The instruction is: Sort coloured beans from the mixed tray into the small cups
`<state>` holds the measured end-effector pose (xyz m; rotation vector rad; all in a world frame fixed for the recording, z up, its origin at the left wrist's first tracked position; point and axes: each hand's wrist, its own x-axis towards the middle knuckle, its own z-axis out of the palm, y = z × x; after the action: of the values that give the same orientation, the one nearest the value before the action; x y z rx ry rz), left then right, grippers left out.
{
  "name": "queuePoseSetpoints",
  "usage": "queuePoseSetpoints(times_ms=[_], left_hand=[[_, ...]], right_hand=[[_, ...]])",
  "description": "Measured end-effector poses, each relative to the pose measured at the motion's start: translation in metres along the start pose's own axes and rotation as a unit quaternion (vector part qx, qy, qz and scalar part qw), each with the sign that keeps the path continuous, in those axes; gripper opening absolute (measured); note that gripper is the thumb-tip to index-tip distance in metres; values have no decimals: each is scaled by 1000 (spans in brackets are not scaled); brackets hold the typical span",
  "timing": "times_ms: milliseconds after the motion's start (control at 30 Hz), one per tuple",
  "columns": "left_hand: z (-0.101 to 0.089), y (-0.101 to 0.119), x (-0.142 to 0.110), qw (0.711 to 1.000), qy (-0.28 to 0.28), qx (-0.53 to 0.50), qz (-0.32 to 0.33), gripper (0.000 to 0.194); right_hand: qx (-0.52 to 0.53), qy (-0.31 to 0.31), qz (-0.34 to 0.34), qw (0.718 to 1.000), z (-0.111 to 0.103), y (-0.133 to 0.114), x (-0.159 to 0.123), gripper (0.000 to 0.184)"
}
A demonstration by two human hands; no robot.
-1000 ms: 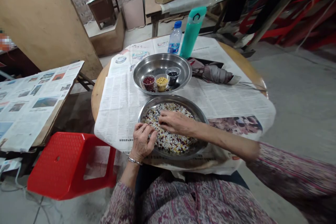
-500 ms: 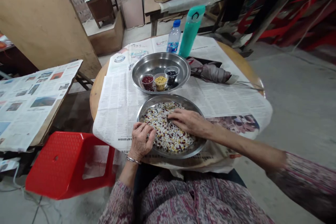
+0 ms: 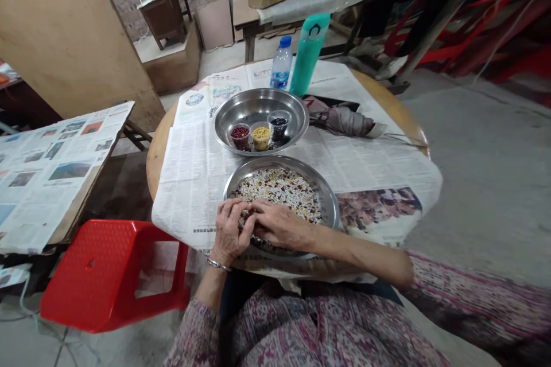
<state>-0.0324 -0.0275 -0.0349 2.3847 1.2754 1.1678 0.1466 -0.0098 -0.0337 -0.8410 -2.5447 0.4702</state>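
Note:
A steel tray [image 3: 330, 200] of mixed white, red and yellow beans [image 3: 284, 189] sits on the newspaper-covered round table [image 3: 193, 178] in front of me. My left hand [image 3: 228, 232] rests on the tray's near left rim, fingers curled as if cupping something I cannot make out. My right hand [image 3: 278, 223] lies over the near beans, its fingertips pinched together and touching the left hand's fingers. Behind it a second steel basin [image 3: 258, 104] holds three small cups: red beans [image 3: 239, 134], yellow beans [image 3: 260, 136] and black beans [image 3: 279, 125].
A water bottle [image 3: 281, 69] and a teal flask [image 3: 309, 53] stand at the table's far side, with a folded grey umbrella [image 3: 340, 120] to the right. A red plastic stool [image 3: 107, 269] stands at my left, beside a newspaper-covered bench [image 3: 51, 166].
My right hand has drawn back from the tray's middle toward the near left, meeting my left hand's fingers. My left hand has stayed on the rim.

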Motion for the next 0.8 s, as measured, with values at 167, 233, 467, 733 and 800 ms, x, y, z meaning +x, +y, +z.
queuePoseSetpoints(times_ms=[167,233,467,733,800], left_hand=[[1,0,0,1000,-1,-3,8,10],[1,0,0,1000,-3,-5,7,10],[0,0,1,1000,-7,-8,3,13],[1,1,0,1000,-6,-3,-3,13],[1,0,-1,1000,-3,1,-8,12]], right_hand=[[-16,-28,-39,999,-16,14,-21,17],[-51,-2,10,999,-26,30,-25,19],[-218,23,235,947,-48,51,-24,26],[-120,23,201,972,-23,19,-26,24],[-69,25,139,988,-14,10,-23,24]])
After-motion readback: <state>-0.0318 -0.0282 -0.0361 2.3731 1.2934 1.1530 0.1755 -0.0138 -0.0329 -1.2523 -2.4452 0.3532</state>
